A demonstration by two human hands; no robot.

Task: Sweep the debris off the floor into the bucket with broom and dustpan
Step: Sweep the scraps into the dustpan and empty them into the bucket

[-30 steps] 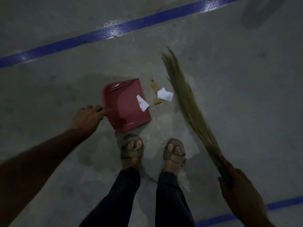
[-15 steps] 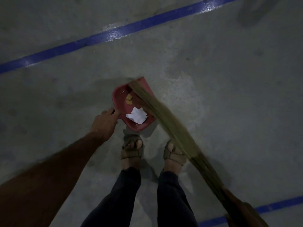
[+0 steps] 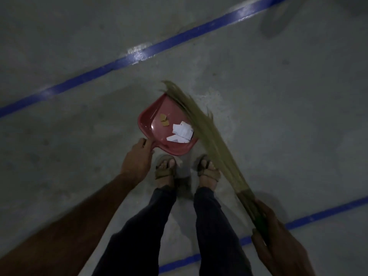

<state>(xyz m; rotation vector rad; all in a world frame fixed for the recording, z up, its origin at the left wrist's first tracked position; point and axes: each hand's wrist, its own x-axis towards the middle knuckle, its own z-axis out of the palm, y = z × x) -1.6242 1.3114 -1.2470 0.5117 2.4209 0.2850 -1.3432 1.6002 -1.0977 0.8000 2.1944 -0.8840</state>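
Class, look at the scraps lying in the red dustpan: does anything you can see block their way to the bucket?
That cannot be judged: no bucket is in view. The paper scraps and tan bits lie in the dustpan, held by the left hand; the broom lies along its right edge.

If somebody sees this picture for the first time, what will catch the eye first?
Probably the red dustpan at the centre of the grey floor, with white paper scraps and small yellow bits inside it. The left hand holds its handle, and the right hand holds a grass broom along its right edge.
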